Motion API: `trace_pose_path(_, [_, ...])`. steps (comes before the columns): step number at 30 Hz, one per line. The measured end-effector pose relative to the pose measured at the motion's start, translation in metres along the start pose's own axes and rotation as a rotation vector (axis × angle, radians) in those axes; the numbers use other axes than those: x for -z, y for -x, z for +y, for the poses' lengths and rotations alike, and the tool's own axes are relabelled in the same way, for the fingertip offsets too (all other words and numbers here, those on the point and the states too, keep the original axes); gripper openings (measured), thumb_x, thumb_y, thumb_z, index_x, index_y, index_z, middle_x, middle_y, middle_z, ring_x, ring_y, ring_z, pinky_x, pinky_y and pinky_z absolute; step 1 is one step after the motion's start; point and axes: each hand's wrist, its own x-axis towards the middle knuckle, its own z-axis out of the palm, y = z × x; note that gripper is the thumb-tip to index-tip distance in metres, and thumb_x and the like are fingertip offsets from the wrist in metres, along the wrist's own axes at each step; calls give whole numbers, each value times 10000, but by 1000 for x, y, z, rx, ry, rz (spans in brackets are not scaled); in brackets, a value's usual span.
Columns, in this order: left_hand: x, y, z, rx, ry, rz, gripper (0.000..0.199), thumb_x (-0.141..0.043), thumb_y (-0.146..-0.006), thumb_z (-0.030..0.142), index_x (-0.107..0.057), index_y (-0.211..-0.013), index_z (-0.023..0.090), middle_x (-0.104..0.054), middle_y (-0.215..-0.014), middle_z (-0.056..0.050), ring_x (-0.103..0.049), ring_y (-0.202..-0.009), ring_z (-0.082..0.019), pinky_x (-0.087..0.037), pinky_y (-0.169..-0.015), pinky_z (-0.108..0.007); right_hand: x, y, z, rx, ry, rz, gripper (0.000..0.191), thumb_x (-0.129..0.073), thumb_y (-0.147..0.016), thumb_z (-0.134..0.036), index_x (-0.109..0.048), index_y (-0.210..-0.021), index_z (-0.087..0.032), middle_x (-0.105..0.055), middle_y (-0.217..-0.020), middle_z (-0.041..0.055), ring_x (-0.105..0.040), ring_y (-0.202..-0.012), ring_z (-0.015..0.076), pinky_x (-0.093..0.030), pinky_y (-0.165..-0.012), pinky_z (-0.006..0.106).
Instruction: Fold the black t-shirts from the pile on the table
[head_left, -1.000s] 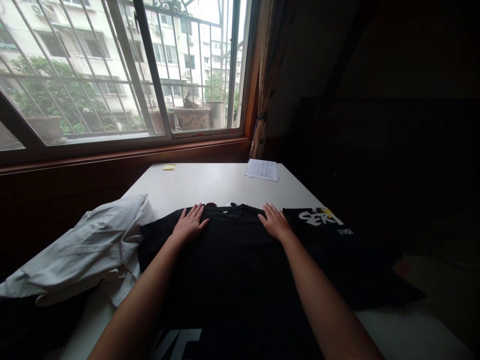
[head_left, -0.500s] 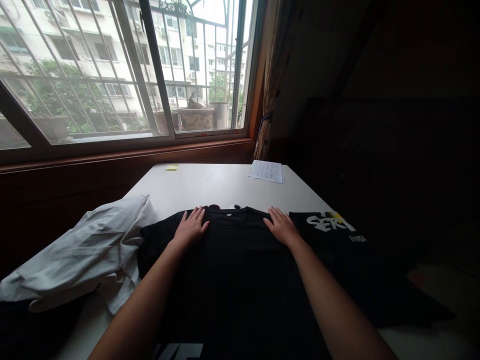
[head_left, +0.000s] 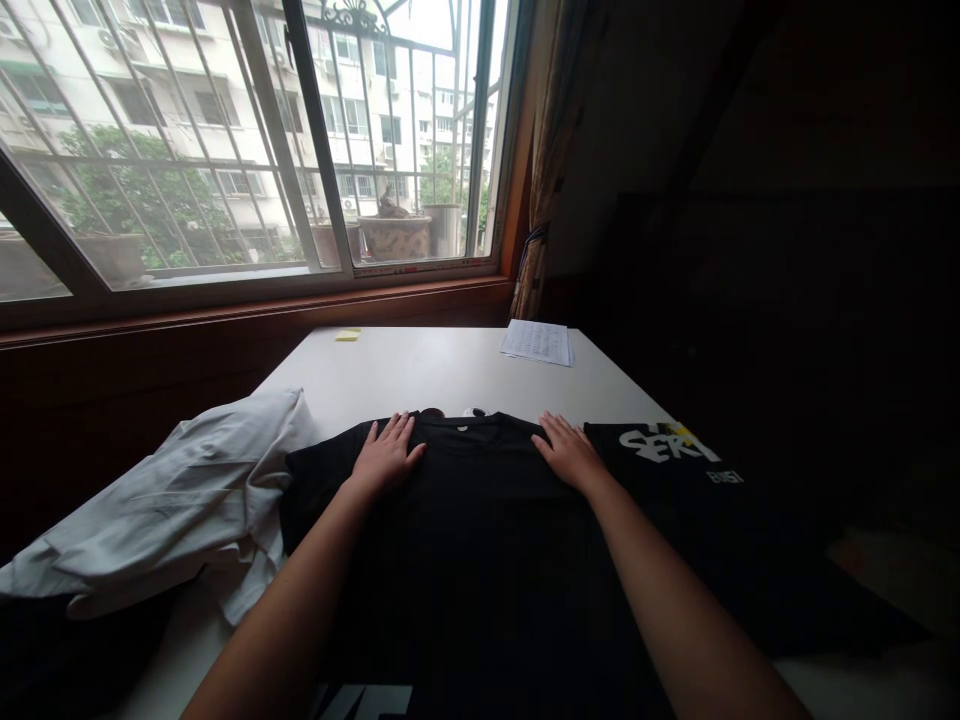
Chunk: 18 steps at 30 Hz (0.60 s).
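A black T-shirt (head_left: 480, 540) lies spread on the white table, its collar toward the far side and a pale print near the bottom of the view. My left hand (head_left: 386, 455) rests flat on its left shoulder, fingers spread. On the right shoulder lies my right hand (head_left: 568, 450), palm down and fingers apart. Neither hand grips the cloth. Two small round objects, one dark (head_left: 433, 412) and one white and black (head_left: 477, 411), show just beyond the collar, partly hidden by it.
A crumpled light grey garment (head_left: 180, 490) lies at the left, with dark cloth below it. Another black garment with white lettering (head_left: 667, 445) lies at the right. Papers (head_left: 538, 342) and a yellow note (head_left: 348, 335) sit at the far end of the white table (head_left: 427, 365).
The whole view has shifted slightly, so things appear a little further right. Both hands remain on the shirt's shoulders in nearly the same pose.
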Motion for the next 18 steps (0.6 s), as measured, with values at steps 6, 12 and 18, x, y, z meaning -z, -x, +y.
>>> trace_pose_path(6, [1, 0, 1, 13, 3, -16, 719, -222, -1019, 611, -220, -1617, 212, -131, -1686, -32, -80, -1570, -242, -90, -1266, -514, 0, -1, 1, 17, 0, 11, 618, -291, -1035, -513, -376, -1566, -208, -287, -1660, 38, -217, -1541, 235, -177, -1254, 458])
trace_pose_path(12, [1, 1, 1, 13, 14, -12, 722, -231, -1018, 610, -229, -1615, 203, -133, -1685, -31, -82, -1570, -241, -91, -1266, -518, 0, -1, 1, 20, -1, 14, 623, -287, -1036, -515, -378, -1564, -196, -290, -1658, 39, -221, -1541, 237, -183, -1253, 464])
trace_pose_path(18, [0, 1, 1, 14, 16, -9, 724, -230, -1019, 605, -229, -1614, 193, -141, -1685, -38, -85, -1570, -240, -89, -1266, -523, -1, -1, 2, 20, -10, 19, 630, -295, -1035, -514, -379, -1563, -180, -293, -1656, 36, -223, -1540, 231, -186, -1254, 461])
